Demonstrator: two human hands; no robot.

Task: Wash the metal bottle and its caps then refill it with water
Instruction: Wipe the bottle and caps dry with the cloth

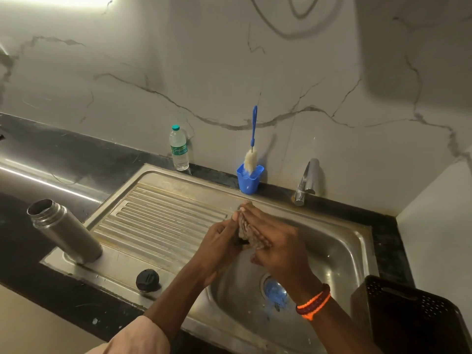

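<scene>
1. Gripped between both hands over the sink basin is a small dark round cap [242, 232], probably the bottle's metal cap (blurred, mostly hidden); the left hand [219, 245] is curled around its near side, and the right hand [277, 245] is laid over it with fingers [249, 209] pressed along its far face.
2. No water is seen running from the chrome tap [306, 181]; whether soap is on the cap cannot be told.
3. An open cylindrical steel bottle [65, 231] is stood upright at the near-left corner of the ribbed steel drainboard [158, 213], well apart from the hands, mouth uncovered.
4. A black round plastic cap [147, 279] is left lying on the drainboard's front edge, between the bottle and the steel sink basin [339, 251].
5. A blue-handled bottle brush [251, 154] is stood in a blue plastic cup [249, 180] at the wall, beside the tap; a clear plastic water bottle with a green lid [179, 149] is stood further left.
6. Step judged in hand: rubbing one cap clean; the bottle body and black cap look not yet dealt with, refill still ahead.
7. Next move is judged to call for a rinse under the tap, then the cap set down so a hand is freed for the brush or the bottle.
</scene>
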